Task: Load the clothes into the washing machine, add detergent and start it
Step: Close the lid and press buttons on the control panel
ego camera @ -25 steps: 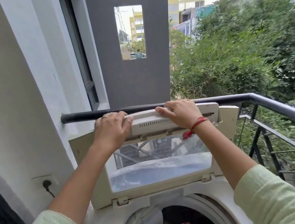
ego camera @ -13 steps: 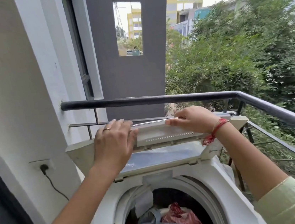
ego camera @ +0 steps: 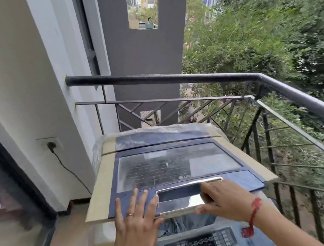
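The top-loading washing machine's lid [ego camera: 174, 166], blue with a glass pane and a chrome handle [ego camera: 180, 199], lies almost flat over the tub. My left hand [ego camera: 136, 211] rests palm-down on the lid's front left, fingers spread. My right hand [ego camera: 223, 197] holds the handle's right end, thumb under the front edge. Through the narrow gap beneath the lid's front a bit of grey-blue clothing [ego camera: 181, 223] shows. The control panel [ego camera: 200, 244] with its buttons and display sits nearest me.
A black balcony railing [ego camera: 192, 77] runs behind and along the right of the machine. On the left wall a socket [ego camera: 50, 143] holds a plug, its cable trailing down. A dark sliding door [ego camera: 11, 182] stands at far left. Trees fill the right.
The lid has swung from upright down to nearly shut over the tub, both hands riding down with it. The clothes inside are now mostly covered.
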